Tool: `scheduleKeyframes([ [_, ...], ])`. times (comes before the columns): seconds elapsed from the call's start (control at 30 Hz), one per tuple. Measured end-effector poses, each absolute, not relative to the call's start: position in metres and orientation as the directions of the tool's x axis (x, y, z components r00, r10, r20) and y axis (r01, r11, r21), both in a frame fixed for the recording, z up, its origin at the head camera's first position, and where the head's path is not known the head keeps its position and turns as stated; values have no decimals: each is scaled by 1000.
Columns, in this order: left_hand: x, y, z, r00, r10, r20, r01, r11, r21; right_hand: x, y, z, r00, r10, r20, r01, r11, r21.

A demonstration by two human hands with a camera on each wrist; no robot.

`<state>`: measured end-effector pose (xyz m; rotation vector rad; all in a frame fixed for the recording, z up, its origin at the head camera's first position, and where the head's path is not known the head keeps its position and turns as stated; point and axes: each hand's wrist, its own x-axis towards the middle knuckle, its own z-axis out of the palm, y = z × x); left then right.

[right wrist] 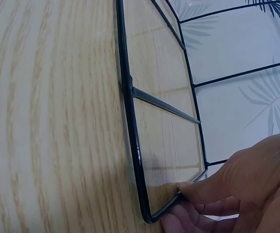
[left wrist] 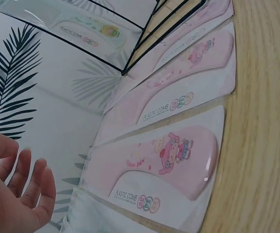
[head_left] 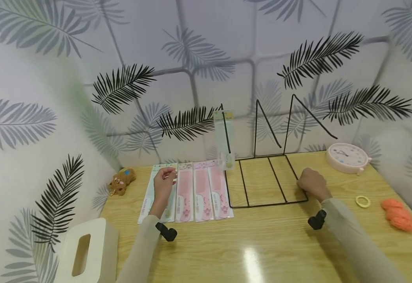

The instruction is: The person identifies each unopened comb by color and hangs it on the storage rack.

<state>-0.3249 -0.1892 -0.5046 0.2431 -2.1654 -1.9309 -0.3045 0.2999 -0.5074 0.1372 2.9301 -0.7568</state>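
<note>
Wire rack (head_left: pixel 267 179) first, since it is the largest thing you are working with: it sits in the centre of the head view on the wooden tabletop (head_left: pixel 262 243), its flat base frame lying down and its dividers rising toward the wall. Your right hand (head_left: pixel 310 184) is at the frame's lower right corner; the right wrist view shows the fingertips (right wrist: pixel 198 187) pinching the thin black rod there. Hold that corner down firmly so the light frame does not slide or tip when something is fed in from the other side.

One packaged comb, the pale one (head_left: pixel 224 139), already stands upright in the leftmost slot, just above centre. Left of the rack lies the row of packaged combs (head_left: pixel 191 190), flat and side by side, three pink and a pale green one (head_left: pixel 148 204) at the far left. Your left hand (head_left: pixel 164 184) is over that green pack; in the head view the fingers look curled at its top edge, yet in the left wrist view the fingers (left wrist: pixel 30 182) are loosely spread and hold nothing, so I cannot tell whether you have it. The packs are slick and flat: I would lift one by a short end, not the face, and keep it vertical going in.

The tissue box (head_left: pixel 85 251), clock (head_left: pixel 347 157) and toy bear (head_left: pixel 121 181) are well apart.
</note>
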Motion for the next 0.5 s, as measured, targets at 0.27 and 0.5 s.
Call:
scheduleKeyframes([
  [0.27, -317, -204, -504, -916, -392, 80, -56, 323, 945, -306, 300, -507, -984, 66, -167, 141, 863, -485],
  [0.5, -307, -215, -507, -913, -403, 57, -206, 579, 789, -303, 301, -506, -985, 67, -158, 137, 859, -494],
])
